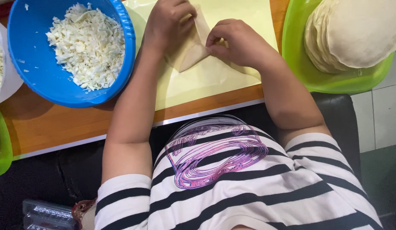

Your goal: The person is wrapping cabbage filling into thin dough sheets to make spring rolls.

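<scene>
Head cam, looking straight down at the person's own torso and hands.

L hand (167, 23) and R hand (237, 41) both on a folded dough wrapper (193, 51), pale, triangular/cone shape w/ point toward the table edge. L hand curled over its upper-left side, fingers closed onto the dough. R hand pinches the right edge, fingertips (211, 42) pressed tight on the fold, narrow grip. Whether there's filling inside: can't tell, hidden by the fold.

Wrapper lies on a pale yellow mat (215, 79), which sits on the wooden table (57, 123), approx centre-top of frame, between the two bowls.

Left of the L forearm: blue bowl (125, 55) w/ shredded cabbage (87, 44), just beside the mat, rim overlapping its edge. Further left, white container (8, 79) partly cut off, touching the blue bowl, more shreds inside.

Right of the R hand: green plate (334, 83) holding a stack of round flat dough sheets (355, 34), near the mat, overhanging the table edge.

Far left bottom: green rim (2, 157) of another dish, mostly out of frame.

Person wears black/white striped shirt (232, 191) w/ pink graphic. Clear plastic packaging (46, 215) at bottom-left, below table level.
</scene>
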